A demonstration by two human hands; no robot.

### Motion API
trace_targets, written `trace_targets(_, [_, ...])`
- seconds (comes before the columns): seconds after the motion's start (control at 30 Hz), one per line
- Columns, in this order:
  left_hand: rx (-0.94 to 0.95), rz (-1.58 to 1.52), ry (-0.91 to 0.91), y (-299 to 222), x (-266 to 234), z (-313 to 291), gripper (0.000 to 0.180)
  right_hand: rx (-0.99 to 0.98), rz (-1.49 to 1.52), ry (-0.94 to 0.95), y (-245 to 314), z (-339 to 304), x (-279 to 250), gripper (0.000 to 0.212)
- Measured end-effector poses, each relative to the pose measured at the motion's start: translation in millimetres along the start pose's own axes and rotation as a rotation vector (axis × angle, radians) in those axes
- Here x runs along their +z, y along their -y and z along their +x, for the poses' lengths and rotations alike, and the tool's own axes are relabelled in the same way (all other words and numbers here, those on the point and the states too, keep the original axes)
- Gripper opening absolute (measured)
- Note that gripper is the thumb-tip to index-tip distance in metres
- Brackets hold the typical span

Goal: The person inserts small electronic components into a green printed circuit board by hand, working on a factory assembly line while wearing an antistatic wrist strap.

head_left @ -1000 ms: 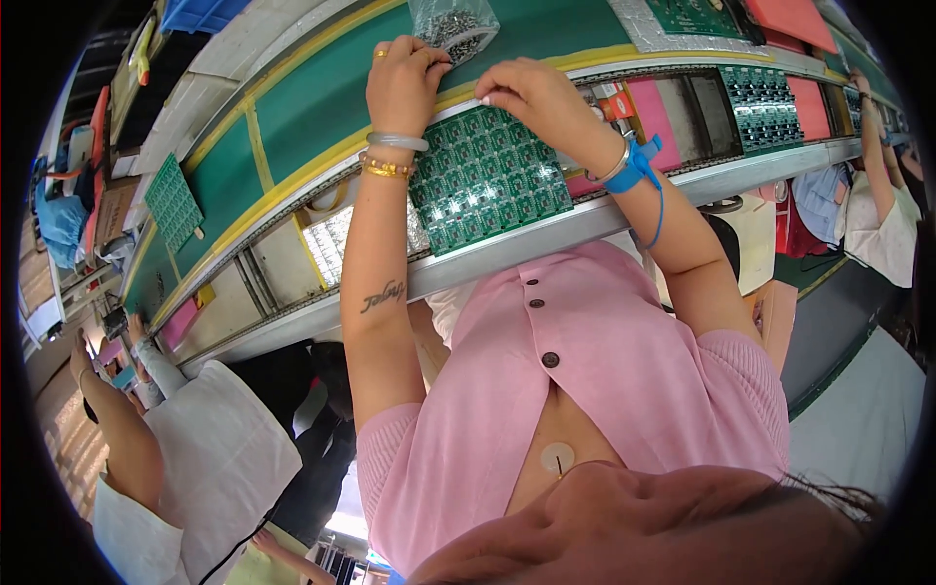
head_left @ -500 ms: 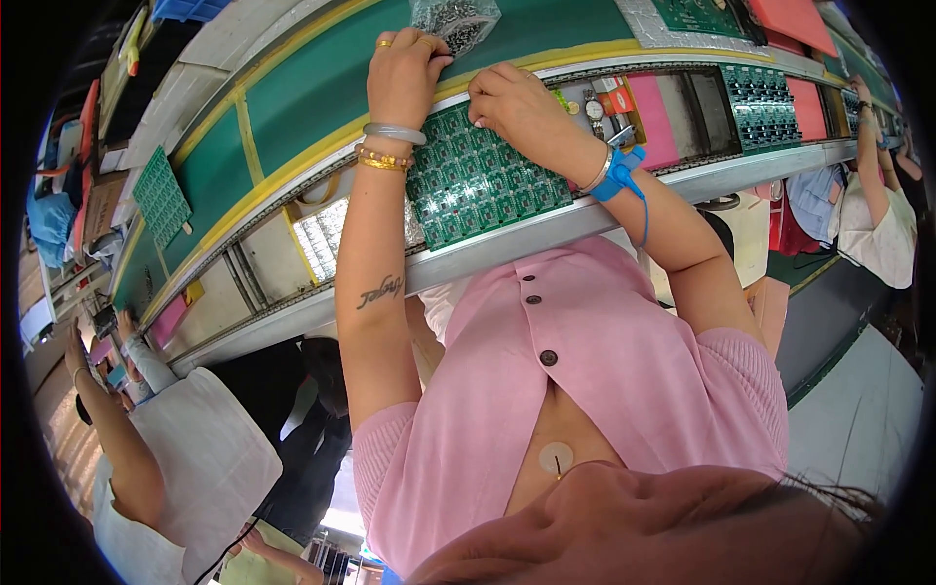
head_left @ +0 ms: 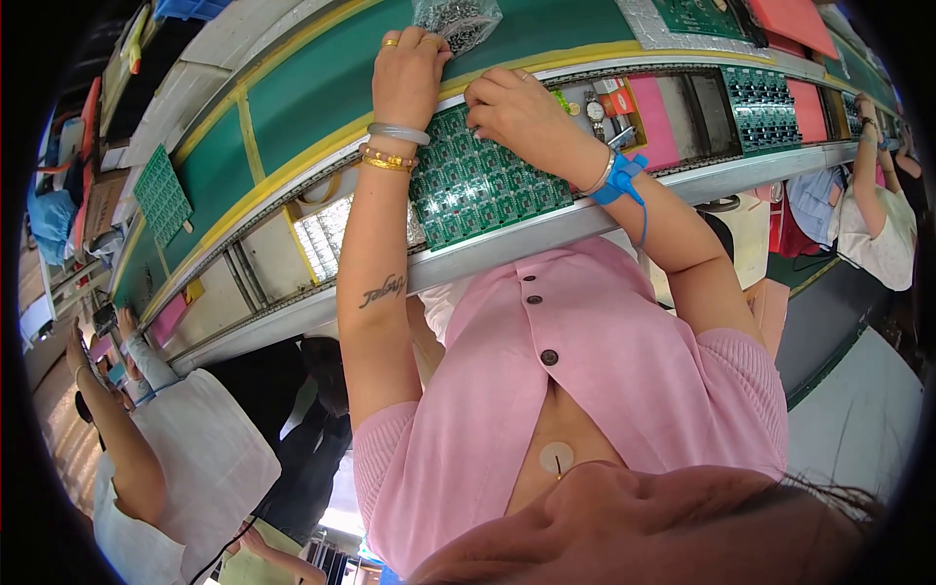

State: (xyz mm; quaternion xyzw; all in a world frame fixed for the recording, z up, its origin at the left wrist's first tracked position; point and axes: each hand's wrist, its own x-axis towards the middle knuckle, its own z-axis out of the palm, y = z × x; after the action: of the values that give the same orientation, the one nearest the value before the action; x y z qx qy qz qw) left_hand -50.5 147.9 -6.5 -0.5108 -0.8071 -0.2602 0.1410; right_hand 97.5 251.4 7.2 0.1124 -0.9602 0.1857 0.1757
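A green circuit board panel (head_left: 487, 190) with rows of small parts lies on the conveyor rails in front of me. My left hand (head_left: 408, 83) is beyond its far left corner, fingers bent and closed, at the edge of a clear plastic bag (head_left: 478, 31) full of small metal parts. Its fingertips are partly hidden, so what they pinch does not show. Over the panel's far edge is my right hand (head_left: 522, 112), its fingers curled together above the board. Anything between them is too small or hidden to name. A blue wrist strap (head_left: 619, 180) circles my right wrist.
Another green panel (head_left: 164, 195) leans on the bench at left. Beside my right hand are a wristwatch (head_left: 595, 109) and small boxes. A further populated panel (head_left: 760, 107) sits along the rails at right. Co-workers are at both sides. The metal rail (head_left: 517, 230) runs before me.
My left hand has shifted slightly right, staying by the bag. The right hand has moved only a little, its fingers still curled over the board's far edge.
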Motion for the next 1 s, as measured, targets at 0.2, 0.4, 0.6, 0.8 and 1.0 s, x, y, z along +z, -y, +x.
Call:
trace_targets(0.2, [-0.007,-0.020,-0.011,5.1,-9.1,1.6,0.008,0.124,-0.010,-0.193,-33.4,21.3,-9.3,0.011])
trace_targets(0.4, [-0.036,-0.004,0.056,5.4,-9.8,0.4,0.010,0.099,-0.078,-0.233,-46.9,52.7,10.0,0.008])
trace_targets(0.6, [-0.027,-0.001,0.010,7.0,-8.8,-0.3,0.009,0.145,-0.145,-0.207,-48.3,51.0,23.3,0.009])
trace_targets(0.8, [-0.088,-0.094,-0.031,9.3,-10.9,1.7,0.009,0.168,-0.078,-0.273,-49.7,50.0,21.9,0.009])
trace_targets(1.0, [-0.037,-0.109,-0.066,10.0,-13.5,0.8,0.008,0.250,0.040,-0.322,-42.8,48.3,14.3,0.009])
